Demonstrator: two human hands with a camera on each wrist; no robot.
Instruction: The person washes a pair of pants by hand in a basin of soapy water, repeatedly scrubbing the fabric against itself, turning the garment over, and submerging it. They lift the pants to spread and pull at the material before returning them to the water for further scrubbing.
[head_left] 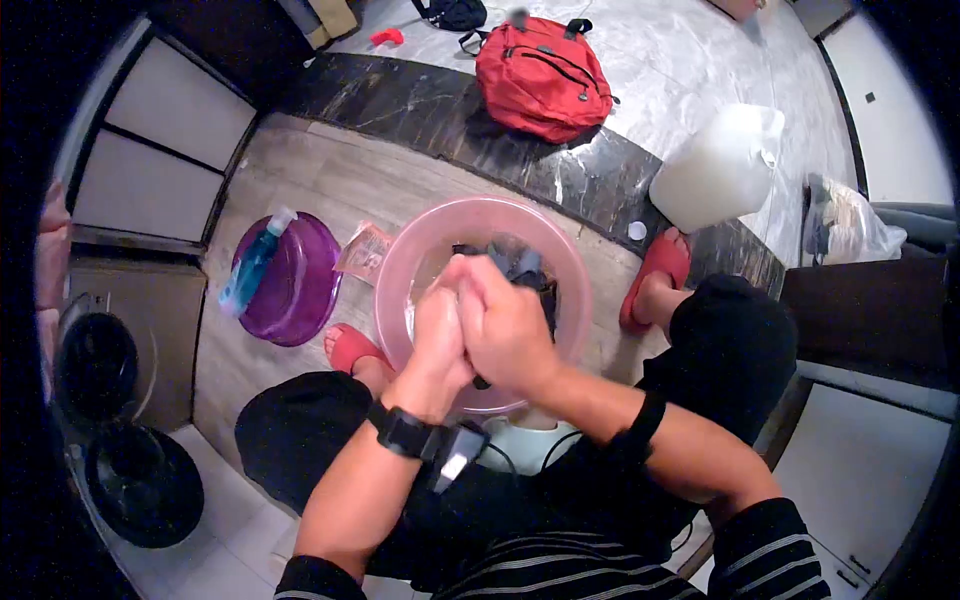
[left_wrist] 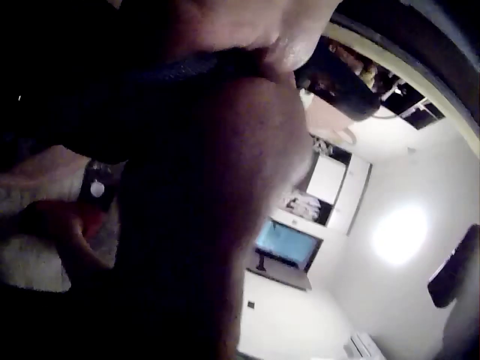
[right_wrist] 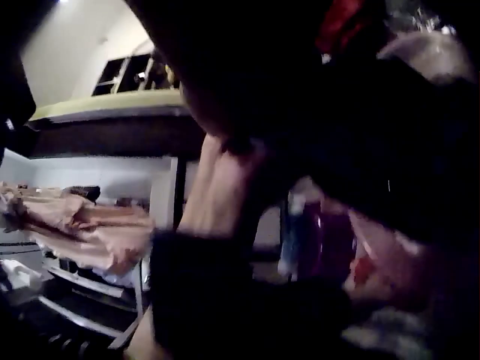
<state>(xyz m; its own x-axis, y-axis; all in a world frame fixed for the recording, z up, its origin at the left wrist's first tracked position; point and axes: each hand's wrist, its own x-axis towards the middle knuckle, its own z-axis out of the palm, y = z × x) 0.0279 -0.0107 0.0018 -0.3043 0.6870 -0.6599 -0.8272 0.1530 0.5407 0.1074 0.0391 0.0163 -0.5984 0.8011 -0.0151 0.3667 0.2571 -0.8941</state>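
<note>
A pink basin (head_left: 578, 300) stands on the floor with dark, wet-looking cloth items (head_left: 525, 265) inside. Over it, my left hand (head_left: 438, 325) and right hand (head_left: 508, 335) are pressed tightly together, fingers curled. Between them, a strip of dark cloth (left_wrist: 199, 69) shows in the left wrist view; most of it is hidden by the hands. The right wrist view is very dark, with part of a hand (right_wrist: 225, 169) near its middle.
Left of the basin, a purple basin (head_left: 318, 285) holds a bottle of blue-green liquid (head_left: 250, 270); a pink packet (head_left: 365, 250) lies between. A red backpack (head_left: 545, 80) and a whitish jug (head_left: 720, 165) stand beyond. Red slippers (head_left: 660, 270) flank the basin.
</note>
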